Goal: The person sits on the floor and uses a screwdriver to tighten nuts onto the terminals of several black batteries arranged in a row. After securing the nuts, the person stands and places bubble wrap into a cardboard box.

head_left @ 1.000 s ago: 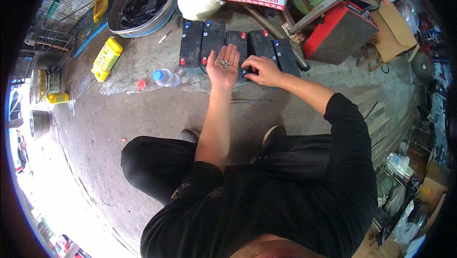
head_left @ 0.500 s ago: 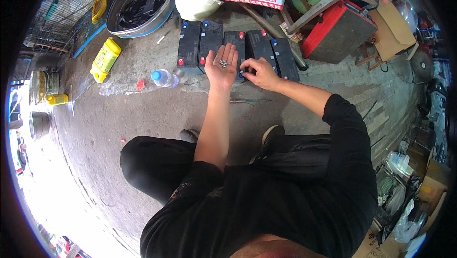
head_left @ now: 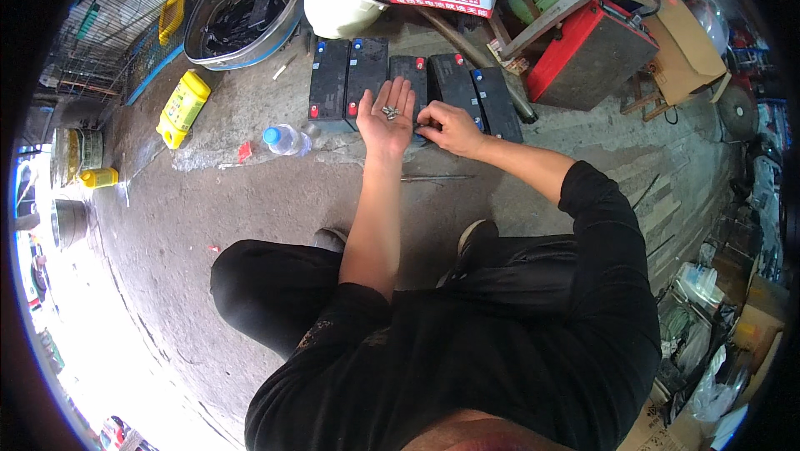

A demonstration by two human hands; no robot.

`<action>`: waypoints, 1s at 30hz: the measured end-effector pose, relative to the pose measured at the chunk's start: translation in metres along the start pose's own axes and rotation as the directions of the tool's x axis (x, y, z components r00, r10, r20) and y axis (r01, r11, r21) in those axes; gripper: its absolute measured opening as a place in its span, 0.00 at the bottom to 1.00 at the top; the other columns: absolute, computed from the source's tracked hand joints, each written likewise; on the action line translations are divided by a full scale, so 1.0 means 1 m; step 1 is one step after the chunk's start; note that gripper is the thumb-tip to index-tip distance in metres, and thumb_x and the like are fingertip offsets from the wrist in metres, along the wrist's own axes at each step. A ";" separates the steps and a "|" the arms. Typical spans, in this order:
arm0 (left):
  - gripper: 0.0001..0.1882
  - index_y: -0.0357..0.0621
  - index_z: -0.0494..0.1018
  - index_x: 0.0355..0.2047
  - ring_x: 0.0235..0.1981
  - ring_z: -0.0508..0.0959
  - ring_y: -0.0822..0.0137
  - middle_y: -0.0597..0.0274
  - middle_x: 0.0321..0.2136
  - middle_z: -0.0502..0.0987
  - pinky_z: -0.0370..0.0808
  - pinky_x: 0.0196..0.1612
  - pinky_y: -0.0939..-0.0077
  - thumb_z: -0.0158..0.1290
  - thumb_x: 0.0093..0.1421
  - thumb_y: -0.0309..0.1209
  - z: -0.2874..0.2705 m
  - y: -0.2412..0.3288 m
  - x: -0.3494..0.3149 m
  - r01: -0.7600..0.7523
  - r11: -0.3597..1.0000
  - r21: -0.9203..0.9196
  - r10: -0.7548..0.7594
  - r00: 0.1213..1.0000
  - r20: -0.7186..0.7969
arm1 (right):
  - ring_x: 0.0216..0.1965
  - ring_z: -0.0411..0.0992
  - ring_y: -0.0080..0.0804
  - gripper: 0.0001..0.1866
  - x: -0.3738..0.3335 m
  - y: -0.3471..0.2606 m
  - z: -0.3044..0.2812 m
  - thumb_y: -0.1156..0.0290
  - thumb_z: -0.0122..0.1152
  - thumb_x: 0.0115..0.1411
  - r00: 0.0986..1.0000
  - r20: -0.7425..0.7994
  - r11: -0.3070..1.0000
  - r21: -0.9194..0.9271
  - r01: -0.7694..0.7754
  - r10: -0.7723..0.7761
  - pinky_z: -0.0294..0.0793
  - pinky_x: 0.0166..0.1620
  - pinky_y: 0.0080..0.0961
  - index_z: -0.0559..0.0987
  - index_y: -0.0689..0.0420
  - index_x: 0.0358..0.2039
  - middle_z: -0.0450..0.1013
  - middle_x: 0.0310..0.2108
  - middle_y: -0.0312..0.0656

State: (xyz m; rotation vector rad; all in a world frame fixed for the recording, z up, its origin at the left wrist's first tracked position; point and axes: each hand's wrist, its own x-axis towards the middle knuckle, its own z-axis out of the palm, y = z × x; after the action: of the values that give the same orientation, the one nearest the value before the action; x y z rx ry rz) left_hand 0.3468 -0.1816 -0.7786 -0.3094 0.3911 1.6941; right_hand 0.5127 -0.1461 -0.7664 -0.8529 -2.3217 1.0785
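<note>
Head view: your left hand lay flat, palm up, bearing small metal fasteners; your right hand, fingers curled, contents indiscernible, had edged leftward at the middle battery.

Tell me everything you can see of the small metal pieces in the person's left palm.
The small metal pieces are silver-grey and look metallic, with bright glints. Several lie in a loose little heap, too small here to count or to make out their exact shape. They rest on the upturned left hand, near the base of its outstretched fingers, which are not closed around them. Only that hand visibly touches them; the right hand is apart, to their right.
</note>
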 end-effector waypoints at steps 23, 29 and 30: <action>0.35 0.30 0.52 0.66 0.66 0.63 0.45 0.40 0.64 0.62 0.63 0.67 0.51 0.44 0.68 0.44 0.000 0.001 0.002 0.007 0.999 -0.035 -0.008 1.000 -0.019 | 0.35 0.76 0.41 0.10 0.001 -0.005 -0.004 0.75 0.66 0.53 0.993 0.000 0.993 0.014 0.120 -0.120 0.75 0.36 0.34 0.78 0.56 0.37 0.73 0.35 0.41; 0.35 0.30 0.51 0.66 0.66 0.63 0.45 0.40 0.64 0.62 0.62 0.68 0.51 0.44 0.69 0.44 -0.001 0.002 0.001 0.004 1.000 -0.025 -0.004 1.000 0.009 | 0.36 0.75 0.41 0.09 0.000 -0.006 -0.002 0.76 0.66 0.53 1.000 0.012 1.000 -0.030 0.002 -0.002 0.75 0.38 0.34 0.78 0.57 0.36 0.74 0.36 0.39; 0.35 0.30 0.52 0.66 0.66 0.63 0.45 0.40 0.64 0.61 0.62 0.68 0.51 0.44 0.69 0.44 -0.002 0.002 0.000 0.009 0.999 -0.033 -0.008 1.000 0.007 | 0.36 0.75 0.41 0.09 0.001 -0.008 -0.002 0.76 0.66 0.53 1.000 0.007 1.000 -0.020 -0.020 0.021 0.74 0.38 0.34 0.78 0.57 0.35 0.74 0.35 0.39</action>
State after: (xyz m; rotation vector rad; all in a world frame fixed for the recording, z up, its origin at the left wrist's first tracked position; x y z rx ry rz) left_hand 0.3451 -0.1826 -0.7801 -0.3288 0.3564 1.6942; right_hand 0.5102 -0.1482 -0.7591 -0.8835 -2.3379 1.0703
